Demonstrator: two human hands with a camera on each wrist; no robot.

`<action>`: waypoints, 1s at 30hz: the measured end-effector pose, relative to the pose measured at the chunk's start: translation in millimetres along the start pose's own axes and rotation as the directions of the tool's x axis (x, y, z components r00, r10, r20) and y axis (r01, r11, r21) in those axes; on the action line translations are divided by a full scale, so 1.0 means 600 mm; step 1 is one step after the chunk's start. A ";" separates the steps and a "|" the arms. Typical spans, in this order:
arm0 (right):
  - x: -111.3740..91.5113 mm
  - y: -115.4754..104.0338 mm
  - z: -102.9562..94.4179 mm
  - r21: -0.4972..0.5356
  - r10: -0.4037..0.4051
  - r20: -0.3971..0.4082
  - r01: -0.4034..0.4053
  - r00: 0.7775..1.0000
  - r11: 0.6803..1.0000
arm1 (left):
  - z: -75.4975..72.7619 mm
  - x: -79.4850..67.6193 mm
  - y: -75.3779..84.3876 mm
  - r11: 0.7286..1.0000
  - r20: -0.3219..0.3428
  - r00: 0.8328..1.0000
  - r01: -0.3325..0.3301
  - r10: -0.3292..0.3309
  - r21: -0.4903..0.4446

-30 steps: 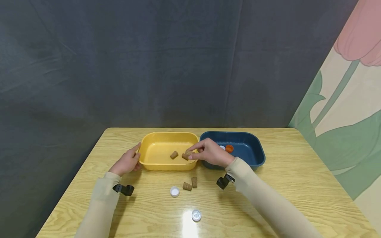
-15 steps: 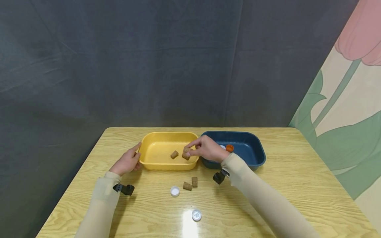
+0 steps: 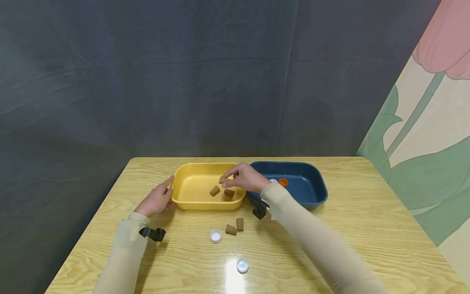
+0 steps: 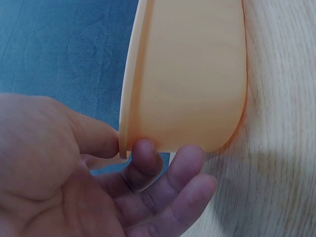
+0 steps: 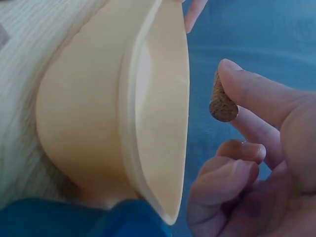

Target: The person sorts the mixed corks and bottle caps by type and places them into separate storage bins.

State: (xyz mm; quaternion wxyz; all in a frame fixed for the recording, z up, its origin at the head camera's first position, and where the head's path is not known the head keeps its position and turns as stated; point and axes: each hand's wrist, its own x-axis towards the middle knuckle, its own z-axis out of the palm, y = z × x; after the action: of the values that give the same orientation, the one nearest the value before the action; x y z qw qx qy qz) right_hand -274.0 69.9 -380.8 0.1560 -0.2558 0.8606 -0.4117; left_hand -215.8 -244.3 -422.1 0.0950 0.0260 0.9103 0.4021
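My right hand (image 3: 247,178) is over the right part of the yellow plastic bin (image 3: 205,206), pinching a cork (image 5: 223,101) between thumb and fingertip. In the right wrist view that cork is held beyond the bin's rim, tilted, while the other fingers are curled. Two more corks, a left one (image 3: 214,190) and a right one (image 3: 229,193), lie inside the bin. At the bin's left end, my left hand (image 3: 156,200) holds the rim. The left wrist view shows a digit at the lip and bent fingertips (image 4: 187,160) against the outer wall.
Right beside the yellow bin stands a dark blue bin (image 3: 308,192) with an orange cap (image 3: 283,182) and a white cap (image 3: 273,181). In front lie two corks (image 3: 231,230), a white cap (image 3: 216,236) and a silvery cap (image 3: 242,265). A dark curtain (image 3: 205,81) hangs behind the table.
My right hand has moved left and slightly away from me over the yellow bin, carrying the pinched cork. The left hand stays at the bin's left end.
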 end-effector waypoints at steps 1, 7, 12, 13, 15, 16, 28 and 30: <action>0.004 -0.001 0.002 -0.010 0.001 -0.003 -0.001 1.000 1.000 | 0.000 0.000 0.000 1.000 0.000 1.000 -0.002 0.002 0.000; 0.031 -0.002 0.019 -0.068 0.024 -0.016 -0.025 1.000 0.997 | 0.000 0.001 -0.002 1.000 0.001 1.000 -0.004 0.004 0.005; 0.048 -0.001 0.030 -0.091 0.059 -0.021 -0.060 0.998 0.994 | 0.000 0.000 -0.001 1.000 0.002 1.000 -0.001 0.001 0.010; 0.050 -0.001 0.031 -0.089 0.064 -0.019 -0.066 0.998 0.994 | 0.000 0.000 0.000 1.000 0.002 1.000 -0.001 0.001 0.011; 0.054 -0.002 0.033 -0.086 0.073 -0.016 -0.074 0.997 0.993 | 0.000 -0.001 0.001 1.000 0.002 1.000 0.000 0.000 0.013; 0.056 -0.003 0.034 -0.085 0.078 -0.014 -0.079 0.997 0.993 | 0.000 -0.001 0.002 1.000 0.002 1.000 0.000 0.000 0.013; 0.067 -0.004 0.040 -0.087 0.134 -0.020 -0.135 0.991 0.987 | -0.001 0.005 -0.005 1.000 0.010 1.000 -0.009 0.009 0.015; 0.068 -0.003 0.040 -0.092 0.135 -0.018 -0.136 0.991 0.986 | -0.001 0.005 -0.004 1.000 0.010 1.000 -0.007 0.007 0.014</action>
State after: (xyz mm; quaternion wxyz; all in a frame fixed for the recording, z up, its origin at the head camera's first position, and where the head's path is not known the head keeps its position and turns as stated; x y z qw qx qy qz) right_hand -295.1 30.6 -396.5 0.1666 -0.2012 0.8952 -0.3611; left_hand -218.6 -246.3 -423.8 0.0978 0.0319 0.9125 0.3960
